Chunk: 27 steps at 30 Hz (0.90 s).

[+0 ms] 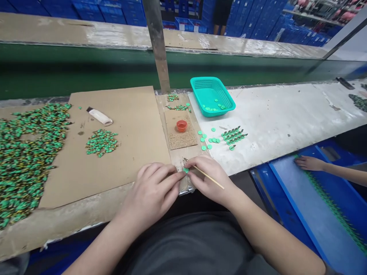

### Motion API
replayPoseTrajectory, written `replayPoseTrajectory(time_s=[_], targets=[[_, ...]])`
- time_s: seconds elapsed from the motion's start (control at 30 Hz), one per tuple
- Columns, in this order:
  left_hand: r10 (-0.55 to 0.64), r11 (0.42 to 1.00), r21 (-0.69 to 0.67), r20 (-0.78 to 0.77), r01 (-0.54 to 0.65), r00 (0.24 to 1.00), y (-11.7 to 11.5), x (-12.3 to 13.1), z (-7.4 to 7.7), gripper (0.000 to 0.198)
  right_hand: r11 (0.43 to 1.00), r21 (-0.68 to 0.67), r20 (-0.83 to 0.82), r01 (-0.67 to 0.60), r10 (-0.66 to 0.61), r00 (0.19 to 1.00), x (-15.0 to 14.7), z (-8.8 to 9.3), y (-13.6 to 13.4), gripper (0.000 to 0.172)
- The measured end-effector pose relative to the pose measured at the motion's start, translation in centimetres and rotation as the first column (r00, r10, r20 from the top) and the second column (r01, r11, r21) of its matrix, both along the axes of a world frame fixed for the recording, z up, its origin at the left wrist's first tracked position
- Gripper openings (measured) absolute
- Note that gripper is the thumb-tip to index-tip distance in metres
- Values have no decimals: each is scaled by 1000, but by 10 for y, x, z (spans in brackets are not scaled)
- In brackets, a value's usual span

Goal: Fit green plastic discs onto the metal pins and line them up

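At the table's front edge, a small green disc (186,170) sits between my two hands. My left hand (156,185) is closed, with its fingertips pinching the disc's near side. A thin wooden stick (210,178) lies across my right hand (210,173), held by closed fingers whose tips also reach the disc. Something small and dark-tipped shows just above the disc, partly hidden by those fingers. Ahead, a small red cup (181,125) stands on a piece of cardboard (183,142). Loose green discs (203,140) lie to the right, near several discs with small dark-tipped pieces (233,134) on them.
A turquoise basket (231,101) holds some discs. Left are a small pile (101,143) and a big heap (28,160) of green-and-brown pieces, plus a white tube (99,116). A metal post (157,46) rises behind. At right, another person's hand (309,163) touches a blue tray (298,206).
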<state>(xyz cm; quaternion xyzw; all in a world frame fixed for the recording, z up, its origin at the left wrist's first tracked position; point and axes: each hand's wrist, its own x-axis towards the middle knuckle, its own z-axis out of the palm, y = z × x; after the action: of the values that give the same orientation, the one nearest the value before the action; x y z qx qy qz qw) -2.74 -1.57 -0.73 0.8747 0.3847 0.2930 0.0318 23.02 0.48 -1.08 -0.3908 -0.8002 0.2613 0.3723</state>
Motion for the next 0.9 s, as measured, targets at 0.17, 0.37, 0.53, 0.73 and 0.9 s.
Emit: replayPoseTrajectory(time_s=[0.17, 0.37, 0.53, 0.73, 0.9], targets=[[-7, 1000, 10, -17, 7, 1000, -2, 0, -1, 24, 1000, -11, -5, -6, 6, 1000, 1, 2, 1, 24], [7, 1000, -28, 19, -6, 1000, -1, 1, 0, 27, 1000, -18, -2, 8, -8, 1000, 2, 2, 3, 21], [60, 997, -35, -71, -63, 996, -16, 6, 13, 23, 999, 26, 5, 21, -21, 1000, -2, 3, -7, 23], [128, 979, -137, -156, -150, 979, -32, 11, 23, 23, 997, 57, 7, 55, -55, 998, -4, -4, -10, 18], [407, 852, -264, -209, -452, 889, -9, -70, 36, 26, 996, 72, 12, 56, -57, 998, -4, -5, -11, 16]])
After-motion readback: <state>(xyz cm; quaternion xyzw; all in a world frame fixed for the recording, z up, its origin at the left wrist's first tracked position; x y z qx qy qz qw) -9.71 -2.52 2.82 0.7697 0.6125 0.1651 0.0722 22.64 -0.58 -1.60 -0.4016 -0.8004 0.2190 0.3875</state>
